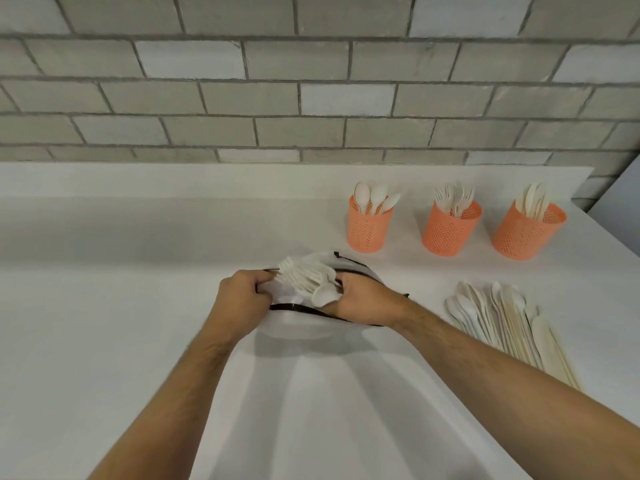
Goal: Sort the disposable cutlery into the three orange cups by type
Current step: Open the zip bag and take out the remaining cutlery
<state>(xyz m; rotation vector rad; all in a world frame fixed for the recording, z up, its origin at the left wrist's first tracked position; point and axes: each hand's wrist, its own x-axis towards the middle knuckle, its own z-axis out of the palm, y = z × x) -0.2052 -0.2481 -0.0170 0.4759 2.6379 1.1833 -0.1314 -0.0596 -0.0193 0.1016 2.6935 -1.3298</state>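
— What do we have for room?

— A smooth white table (121, 271), bare across our left and near side, ending at a grey brick wall (311, 81); its right edge cuts off just past the cups.

— And on it?

— A translucent, dark-rimmed bag (304, 323) at centre. Our left hand (239, 299) pinches its rim; our right hand (363, 299) has its grip closed on a bundle of white plastic cutlery (308, 278).

— The rest?

— A loose cutlery pile (502, 323) lies right; three perforated orange cups (448, 226) stand behind it, holding spoons, forks, knives.
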